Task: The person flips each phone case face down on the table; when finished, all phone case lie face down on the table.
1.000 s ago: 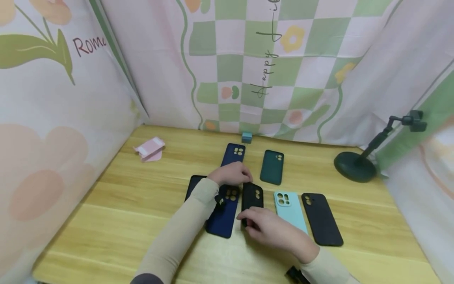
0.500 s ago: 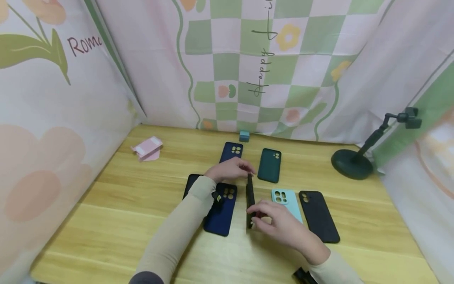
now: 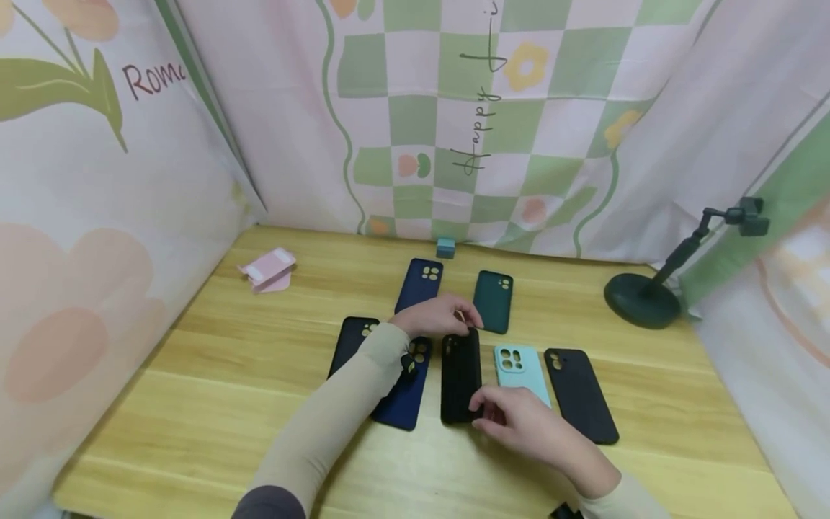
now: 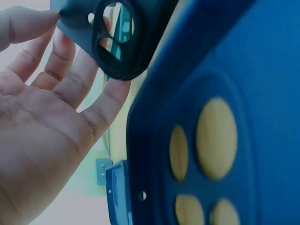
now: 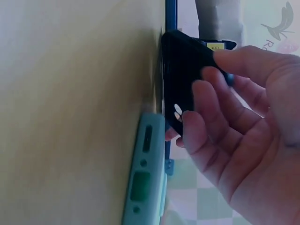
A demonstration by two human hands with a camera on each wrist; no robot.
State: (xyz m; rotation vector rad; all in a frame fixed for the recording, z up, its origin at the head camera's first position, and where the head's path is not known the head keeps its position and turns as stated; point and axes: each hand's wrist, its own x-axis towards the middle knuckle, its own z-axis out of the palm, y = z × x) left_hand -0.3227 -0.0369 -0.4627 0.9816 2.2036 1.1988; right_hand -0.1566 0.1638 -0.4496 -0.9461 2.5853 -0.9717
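Note:
A black phone case lies between my two hands in the head view, its hollow inner side facing up and camera holes at the far left corner. My left hand pinches its far end; the left wrist view has the thumb against the case near the camera holes. Thumb and fingers of my right hand grip the near right edge, with the case tilted in the right wrist view. Left of it, partly under my left forearm, are a dark blue case and a darker case.
Right of the hands lie a turquoise case and another black case. Farther back are a blue case and a green case. A pink folded piece, a small blue block and a black stand sit toward the edges.
The black case has been turned over in my hands, passing through an on-edge position, so its camera holes moved from the right side to the left. Both hands shifted slightly right.

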